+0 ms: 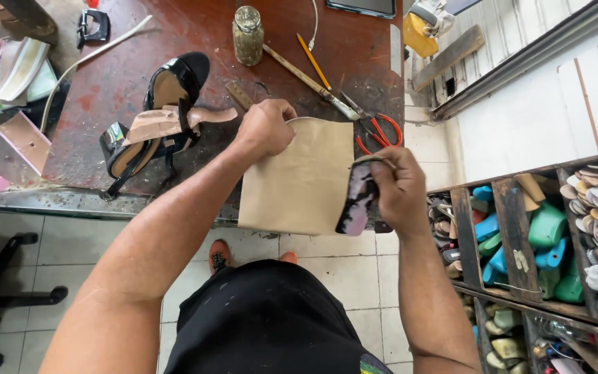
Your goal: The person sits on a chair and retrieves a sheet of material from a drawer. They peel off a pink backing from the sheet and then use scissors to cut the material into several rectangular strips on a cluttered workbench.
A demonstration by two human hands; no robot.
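Tan, flat sheet of leather-like material [299, 176] is what we've got here, held up over the edge of the worn dark-red workbench [126, 76]. Our left hand [266, 128] pinches its top corner shut, and our right hand [396, 190] grips the right edge together with a curved pinkish insole piece [358, 197]. It looks light and bendy, so edges seem the best grab spots. A black high-heel sandal [157, 118] sits nearby, and orange-handled scissors [378, 131] lie just behind.
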